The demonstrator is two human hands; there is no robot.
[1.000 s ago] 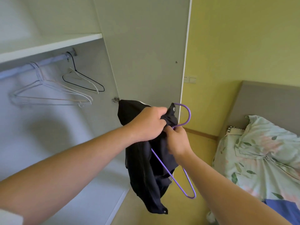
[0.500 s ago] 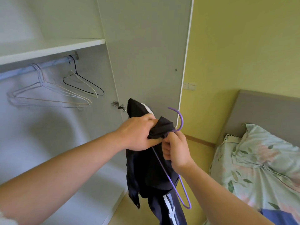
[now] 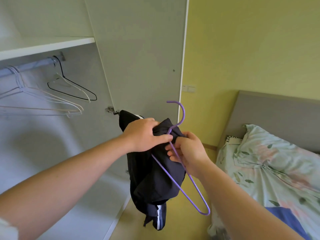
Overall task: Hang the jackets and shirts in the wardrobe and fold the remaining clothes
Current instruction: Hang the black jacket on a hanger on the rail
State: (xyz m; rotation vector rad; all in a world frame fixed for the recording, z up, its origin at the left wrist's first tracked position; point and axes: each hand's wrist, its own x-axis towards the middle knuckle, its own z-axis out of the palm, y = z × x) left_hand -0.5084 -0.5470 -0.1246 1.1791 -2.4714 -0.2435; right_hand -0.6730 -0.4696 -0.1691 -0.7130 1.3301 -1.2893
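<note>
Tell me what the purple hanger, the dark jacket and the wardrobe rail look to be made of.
The purple hanger: thin bent wire, probably metal under a smooth matte purple coating. The dark jacket: soft woven fabric, likely synthetic; it bunches and droops, with low sheen. The wardrobe rail: a round tube, seemingly polished metal, given its pale glossy highlights.

At centre are one left hand [image 3: 143,134], one right hand [image 3: 188,153], one dark jacket [image 3: 155,179] and one purple hanger [image 3: 184,112]. At upper left, one rail [image 3: 34,64] bears one black hanger [image 3: 69,95] plus pale hangers [image 3: 52,99] too overlapped to count. One pillow [image 3: 277,153] lies at right.
</note>
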